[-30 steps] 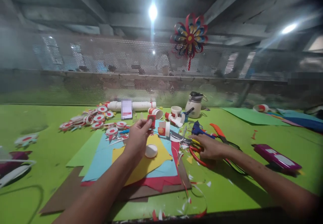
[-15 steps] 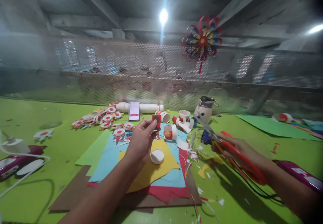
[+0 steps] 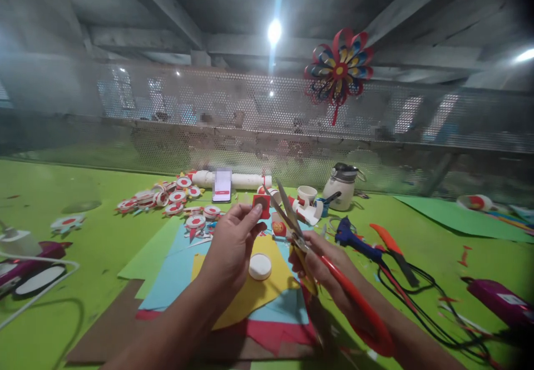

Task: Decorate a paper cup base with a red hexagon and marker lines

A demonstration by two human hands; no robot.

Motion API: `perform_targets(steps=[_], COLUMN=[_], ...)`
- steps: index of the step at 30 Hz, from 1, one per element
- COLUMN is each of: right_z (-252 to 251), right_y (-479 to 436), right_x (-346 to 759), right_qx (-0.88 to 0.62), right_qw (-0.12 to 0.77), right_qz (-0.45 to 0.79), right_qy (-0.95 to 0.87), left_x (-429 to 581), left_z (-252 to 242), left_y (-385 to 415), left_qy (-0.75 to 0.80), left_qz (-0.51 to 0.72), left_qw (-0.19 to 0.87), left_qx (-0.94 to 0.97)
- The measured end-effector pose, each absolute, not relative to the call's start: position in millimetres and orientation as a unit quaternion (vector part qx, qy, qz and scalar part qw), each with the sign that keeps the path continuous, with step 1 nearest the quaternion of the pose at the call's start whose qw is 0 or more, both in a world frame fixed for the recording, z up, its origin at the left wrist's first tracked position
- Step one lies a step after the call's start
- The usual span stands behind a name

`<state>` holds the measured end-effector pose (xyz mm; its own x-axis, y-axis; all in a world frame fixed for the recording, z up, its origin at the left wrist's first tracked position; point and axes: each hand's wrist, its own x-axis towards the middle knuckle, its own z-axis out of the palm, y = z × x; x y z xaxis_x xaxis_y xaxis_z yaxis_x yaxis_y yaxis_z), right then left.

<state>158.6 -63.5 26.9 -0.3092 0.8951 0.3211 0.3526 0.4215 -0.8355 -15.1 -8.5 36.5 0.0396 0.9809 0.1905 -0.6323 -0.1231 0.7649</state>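
Between thumb and fingers, my left hand (image 3: 236, 233) pinches a small red paper square (image 3: 261, 205) with a dark round mark on it. My right hand (image 3: 319, 256) is wrapped round the red-handled scissors (image 3: 298, 236), whose blades stand parted just right of the square, apart from it as far as I can see. Below both hands, a round white cup base (image 3: 260, 266) rests on yellow paper (image 3: 233, 297). Blue paper (image 3: 162, 286) and red paper (image 3: 271, 330) lie under that. A cut red-and-white paper cup (image 3: 278, 225) is partly hidden behind the blades.
Several red-and-white paper wheels (image 3: 177, 196) are heaped at the back left, near a phone (image 3: 222, 185) leaning on white stacked cups (image 3: 250, 181). A blue glue gun (image 3: 354, 239) with black cable and an orange-handled knife (image 3: 392, 247) lie right. A white jar (image 3: 340, 189) stands behind.
My right hand has carried the scissors leftward, from above the glue gun to beside the red square. My left hand still holds the square in nearly the same spot.
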Motion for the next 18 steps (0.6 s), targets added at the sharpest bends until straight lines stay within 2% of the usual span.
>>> perform_targets(steps=[7,18], right_z=[22.5,20.0], right_y=[-73.7,-73.0], right_x=[163.0,169.2], right_qx=[-0.455,-0.413], right_qw=[0.392,0.392], right_qz=[0.297,0.277], right_qy=[-0.743,-0.774], left_x=[-7.7,-6.4], left_z=[33.6,37.1], left_y=[-13.5,-17.7], left_qy=[0.248,0.268], left_qz=[0.637,0.616], left_qw=[0.625,0.626], left_qx=[0.376,0.395])
